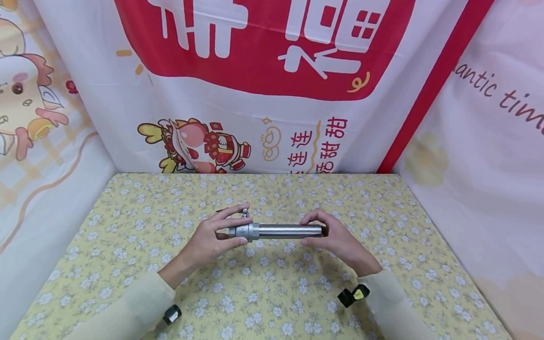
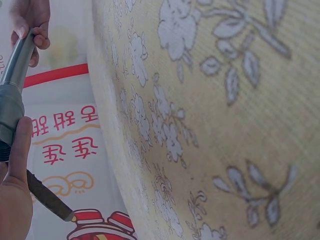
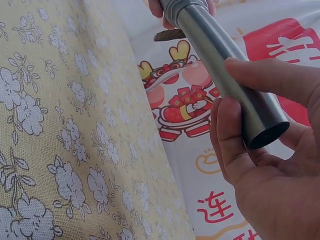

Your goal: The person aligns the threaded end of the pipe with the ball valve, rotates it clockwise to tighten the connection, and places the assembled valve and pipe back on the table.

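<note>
A shiny metal tube (image 1: pixel 282 231) with a wider grey metal fitting (image 1: pixel 245 232) on its left end is held level between both hands. My left hand (image 1: pixel 212 239) grips the fitting with thumb and fingers. A small knobbed metal piece (image 1: pixel 245 212) sticks up from it. In the left wrist view a dark bar (image 2: pixel 50 197) juts out past the left hand. My right hand (image 1: pixel 335 239) holds the tube near its other end, fingers on the far side and thumb on the near side. Its open round mouth (image 3: pixel 268 136) shows in the right wrist view.
A yellow flowered cloth (image 1: pixel 253 305) covers the table under the hands. A printed white and red hanging sheet (image 1: pixel 268 85) stands behind it, with more printed sheets at left (image 1: pixel 43 122) and right (image 1: pixel 498 180). Black devices (image 1: pixel 353 295) are strapped at both wrists.
</note>
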{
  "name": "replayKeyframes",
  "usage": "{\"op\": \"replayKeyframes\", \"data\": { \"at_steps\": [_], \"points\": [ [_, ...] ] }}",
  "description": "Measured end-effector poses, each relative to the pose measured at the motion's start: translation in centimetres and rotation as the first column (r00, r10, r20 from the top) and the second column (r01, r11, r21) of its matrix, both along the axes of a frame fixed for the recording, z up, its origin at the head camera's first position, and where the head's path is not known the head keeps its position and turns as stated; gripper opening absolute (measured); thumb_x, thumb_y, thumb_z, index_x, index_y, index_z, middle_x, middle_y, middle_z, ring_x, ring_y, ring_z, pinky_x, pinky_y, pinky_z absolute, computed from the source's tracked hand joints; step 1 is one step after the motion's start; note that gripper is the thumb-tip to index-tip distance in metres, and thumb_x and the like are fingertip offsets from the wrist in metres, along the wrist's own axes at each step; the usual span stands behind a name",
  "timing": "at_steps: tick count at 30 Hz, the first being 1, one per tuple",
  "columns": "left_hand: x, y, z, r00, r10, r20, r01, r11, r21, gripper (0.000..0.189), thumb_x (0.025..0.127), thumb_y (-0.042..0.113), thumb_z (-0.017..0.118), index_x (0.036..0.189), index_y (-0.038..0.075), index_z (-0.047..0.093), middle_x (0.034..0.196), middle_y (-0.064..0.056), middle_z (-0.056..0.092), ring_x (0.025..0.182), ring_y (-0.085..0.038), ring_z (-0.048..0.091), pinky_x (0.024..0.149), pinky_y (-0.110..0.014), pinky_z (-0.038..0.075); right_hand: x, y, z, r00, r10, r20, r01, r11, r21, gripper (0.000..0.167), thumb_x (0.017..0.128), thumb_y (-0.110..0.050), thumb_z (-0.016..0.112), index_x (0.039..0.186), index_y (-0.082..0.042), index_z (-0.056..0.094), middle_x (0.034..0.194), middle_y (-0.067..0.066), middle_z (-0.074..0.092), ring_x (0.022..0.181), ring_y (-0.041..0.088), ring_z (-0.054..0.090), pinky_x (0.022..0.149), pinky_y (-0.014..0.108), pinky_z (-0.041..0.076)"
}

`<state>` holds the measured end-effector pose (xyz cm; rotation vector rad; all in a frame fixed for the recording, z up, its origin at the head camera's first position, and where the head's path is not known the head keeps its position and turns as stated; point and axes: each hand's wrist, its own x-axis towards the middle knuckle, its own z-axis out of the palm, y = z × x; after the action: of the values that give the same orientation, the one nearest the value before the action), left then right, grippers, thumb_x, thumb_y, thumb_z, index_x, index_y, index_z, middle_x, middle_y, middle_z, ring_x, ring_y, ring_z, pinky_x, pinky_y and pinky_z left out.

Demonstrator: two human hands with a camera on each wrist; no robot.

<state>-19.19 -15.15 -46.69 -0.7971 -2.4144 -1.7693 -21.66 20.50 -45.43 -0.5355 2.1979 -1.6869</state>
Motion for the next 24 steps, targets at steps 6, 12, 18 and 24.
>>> {"op": "replayKeyframes", "data": {
  "at_steps": [6,12,18,24],
  "points": [
    [0.08,0.03,0.1,1.0,-0.001,0.006,0.001,1.0,0.002,0.047,0.097,0.008,0.083,0.144,0.011,0.073,0.171,-0.014,0.046,0.145,-0.041,0.055,0.094,-0.021,0.063,-0.09,0.01,-0.12,1.0,0.009,-0.009,-0.009,1.0,-0.006,0.035,0.101,-0.013,0.08,0.131,-0.011,0.063,0.131,0.02,0.063,0.111,0.036,0.065,0.088,0.037,0.059],
    [0.01,0.02,0.01,1.0,-0.004,0.002,0.004,1.0,0.001,0.048,0.098,0.008,0.082,0.145,0.008,0.072,0.171,-0.014,0.045,0.145,-0.041,0.055,0.094,-0.023,0.063,-0.22,-0.01,-0.22,1.0,0.011,-0.019,-0.011,1.0,-0.001,0.036,0.102,-0.015,0.08,0.133,-0.011,0.063,0.13,0.02,0.063,0.109,0.034,0.064,0.089,0.04,0.059],
    [-0.1,0.05,-0.11,1.0,-0.001,-0.01,0.001,1.0,-0.011,0.048,0.098,0.008,0.082,0.145,0.006,0.071,0.171,-0.016,0.045,0.144,-0.042,0.056,0.096,-0.026,0.063,-0.14,0.04,-0.08,1.0,0.004,-0.016,-0.004,1.0,0.005,0.036,0.102,-0.021,0.081,0.134,-0.014,0.065,0.131,0.017,0.062,0.108,0.031,0.062,0.092,0.048,0.058],
    [-0.11,0.05,-0.1,1.0,0.002,-0.015,-0.002,1.0,-0.015,0.048,0.098,0.009,0.082,0.145,0.009,0.072,0.171,-0.016,0.046,0.144,-0.042,0.057,0.096,-0.027,0.064,-0.12,0.17,-0.18,1.0,-0.006,-0.009,0.006,1.0,0.009,0.038,0.102,-0.028,0.081,0.134,-0.016,0.067,0.13,0.015,0.063,0.107,0.03,0.062,0.095,0.052,0.059]
  ]
}}
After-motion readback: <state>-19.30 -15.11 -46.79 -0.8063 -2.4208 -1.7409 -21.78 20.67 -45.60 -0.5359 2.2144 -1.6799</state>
